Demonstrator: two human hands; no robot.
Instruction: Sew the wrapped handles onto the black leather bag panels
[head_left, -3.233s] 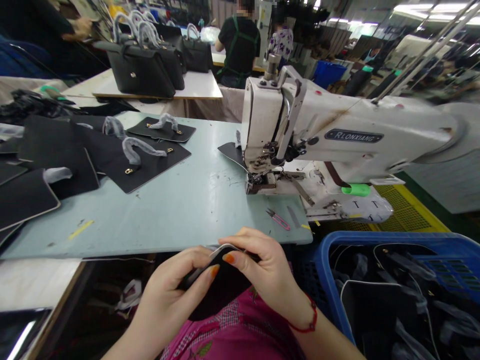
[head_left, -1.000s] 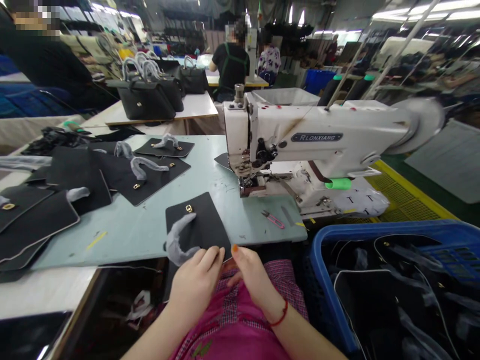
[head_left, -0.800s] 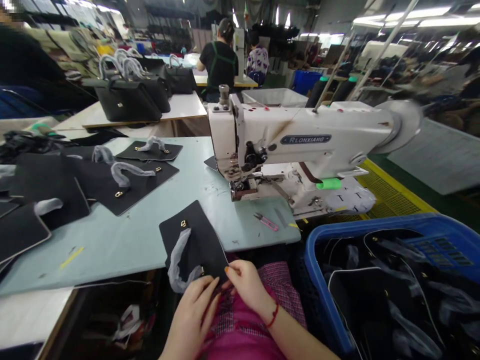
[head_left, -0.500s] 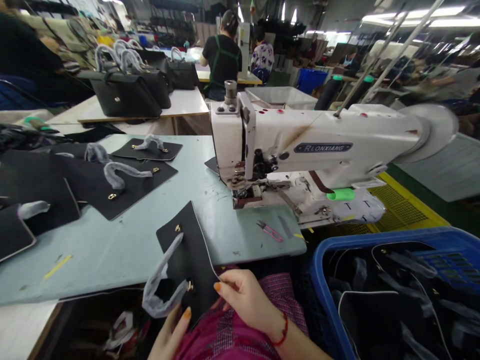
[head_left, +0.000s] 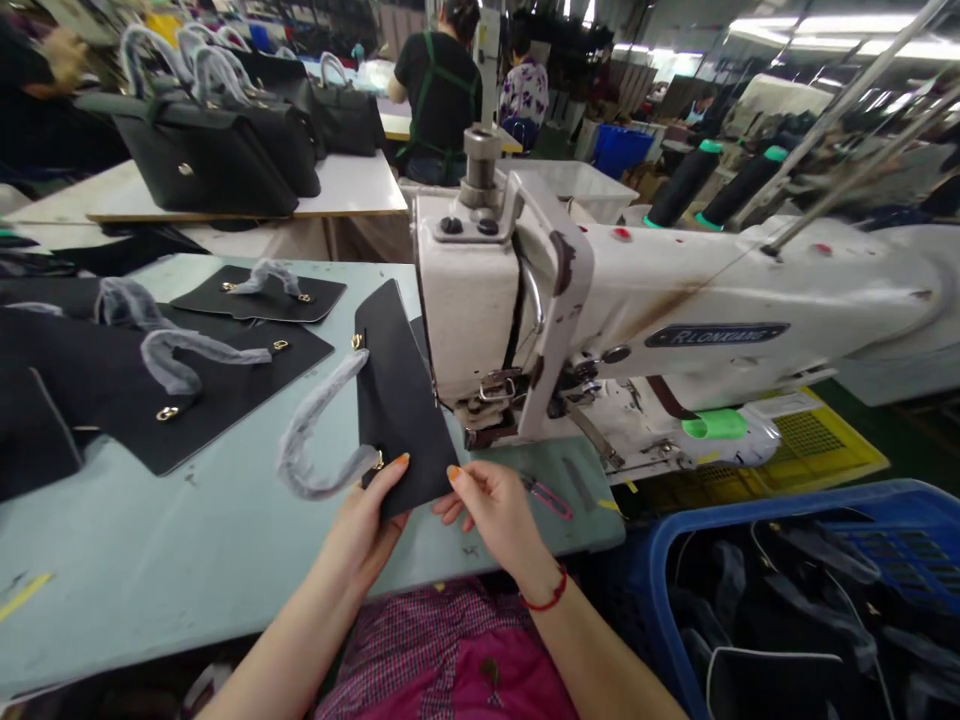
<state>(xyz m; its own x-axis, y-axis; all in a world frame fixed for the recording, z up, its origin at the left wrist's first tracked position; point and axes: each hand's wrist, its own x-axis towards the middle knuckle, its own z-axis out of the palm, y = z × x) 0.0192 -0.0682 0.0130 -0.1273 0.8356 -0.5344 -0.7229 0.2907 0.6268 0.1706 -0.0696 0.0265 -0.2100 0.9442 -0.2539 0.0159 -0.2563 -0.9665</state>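
Observation:
A black bag panel (head_left: 405, 400) with a plastic-wrapped handle (head_left: 300, 430) on gold rings is held up over the pale table, close to the left of the white sewing machine's head (head_left: 469, 300). My left hand (head_left: 371, 515) grips the panel's lower left corner, thumb on top beside the lower ring. At the lower right edge, my right hand (head_left: 491, 505) pinches the panel between thumb and fingers. Pink thread snips (head_left: 551, 497) lie on the table just beyond my right hand, partly hidden by it.
More black panels with wrapped handles (head_left: 217, 380) lie on the table (head_left: 247, 540) at left. A blue basket (head_left: 660, 560) of panels stands at lower right. Finished black bags (head_left: 202, 160) sit on a table behind. A co-worker (head_left: 439, 90) is further back.
Both hands have moved up and forward, carrying the panel from my lap's edge to beside the machine head. My left hand now has its thumb on the panel. The view has shifted closer.

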